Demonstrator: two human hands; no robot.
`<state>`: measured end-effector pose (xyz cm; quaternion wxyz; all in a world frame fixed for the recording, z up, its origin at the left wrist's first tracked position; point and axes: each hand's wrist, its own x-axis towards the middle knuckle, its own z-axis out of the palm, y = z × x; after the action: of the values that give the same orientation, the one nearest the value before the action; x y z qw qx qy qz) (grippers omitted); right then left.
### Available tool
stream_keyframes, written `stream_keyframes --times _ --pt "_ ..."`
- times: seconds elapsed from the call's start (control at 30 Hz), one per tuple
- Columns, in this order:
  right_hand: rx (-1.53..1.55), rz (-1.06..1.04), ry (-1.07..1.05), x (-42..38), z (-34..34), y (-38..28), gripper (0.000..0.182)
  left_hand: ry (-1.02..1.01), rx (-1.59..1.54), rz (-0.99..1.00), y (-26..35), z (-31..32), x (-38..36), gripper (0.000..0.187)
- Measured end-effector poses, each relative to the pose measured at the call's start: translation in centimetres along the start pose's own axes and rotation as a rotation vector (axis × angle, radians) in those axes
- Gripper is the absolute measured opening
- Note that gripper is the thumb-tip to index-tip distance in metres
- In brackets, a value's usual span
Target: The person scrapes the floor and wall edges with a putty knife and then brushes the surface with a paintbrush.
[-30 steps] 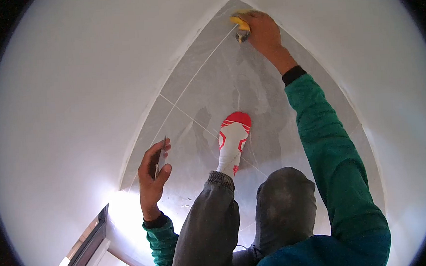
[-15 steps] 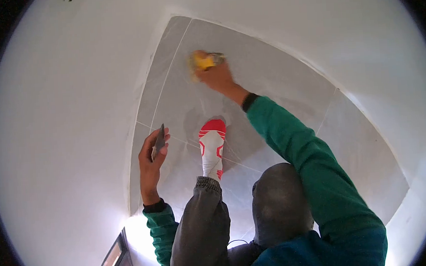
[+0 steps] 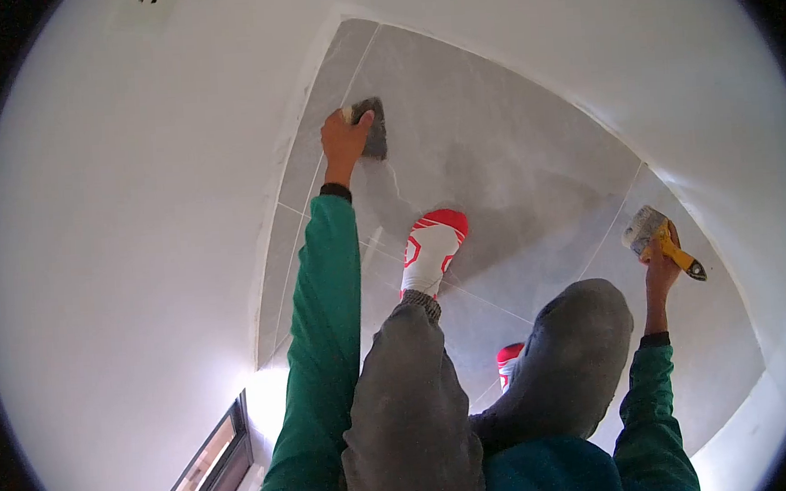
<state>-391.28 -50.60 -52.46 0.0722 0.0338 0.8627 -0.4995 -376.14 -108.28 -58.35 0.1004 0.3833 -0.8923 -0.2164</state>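
My left hand (image 3: 343, 140) is closed on a putty knife (image 3: 374, 131), its wide dark blade low over the grey tiled floor (image 3: 494, 131) near the far left corner. The thumb lies across the blade and most of the handle is hidden by the palm. Off to the right, my right hand (image 3: 661, 270) grips a paintbrush (image 3: 648, 227) with a yellow handle. Its wide, pale bristles point up and left, while the dark end of the handle points toward the lower right.
My foot in a white and red sock (image 3: 435, 247) stands on the tiles between my hands. A bent knee (image 3: 587, 324) is beside it. White walls (image 3: 140, 225) (image 3: 697, 74) border the floor, and a dark-framed panel (image 3: 217, 463) is at lower left.
My left hand has reached forward with the putty knife to the floor near the corner. My right hand has drawn back and right with the paintbrush, away from the far floor.
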Motion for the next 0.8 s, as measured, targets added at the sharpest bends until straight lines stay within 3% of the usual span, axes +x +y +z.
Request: stream_keyframes --times 0.1,0.17,0.2,0.23,0.3,0.47,0.53,0.63,0.73,0.8 --pt "-0.014 -0.054 0.000 -0.7 -1.7 1.4 0.049 -0.060 -0.050 0.034 2.6 1.4 1.7 0.041" --pt "-0.138 -0.106 0.027 -1.4 -2.4 1.9 0.049 -0.119 0.046 0.189 3.1 2.0 3.0 0.046" --pt "-0.181 -0.114 0.038 -2.0 -2.7 1.6 0.049 -0.153 0.004 0.018 1.6 1.5 4.3 0.046" --pt "-0.134 -0.092 0.036 -2.5 -3.0 1.0 0.049 -0.160 0.010 0.032 0.9 1.2 4.7 0.046" --pt "-0.094 -0.074 0.032 -2.7 -3.7 1.0 0.049 -0.339 0.130 0.345 1.2 0.5 4.3 0.045" --pt "-0.186 -0.110 0.017 -3.1 -4.6 1.8 0.049 -0.293 -0.038 0.164 0.8 1.1 4.7 0.043" --pt "-0.203 -0.123 0.001 -2.7 -4.5 1.9 0.048 -0.317 0.100 0.451 0.7 1.8 5.0 0.041" --pt "-0.178 -0.138 -0.003 -3.4 -4.2 1.4 0.048 -0.392 0.117 0.364 1.7 0.3 5.3 0.041" --pt "-0.148 -0.157 -0.017 -2.8 -3.7 0.3 0.047 -0.313 0.023 0.256 1.4 -0.5 5.4 0.041" --pt "-0.171 -0.121 -0.016 -3.6 -3.8 -0.2 0.046 -0.397 0.055 0.296 3.0 -0.6 4.5 0.042"
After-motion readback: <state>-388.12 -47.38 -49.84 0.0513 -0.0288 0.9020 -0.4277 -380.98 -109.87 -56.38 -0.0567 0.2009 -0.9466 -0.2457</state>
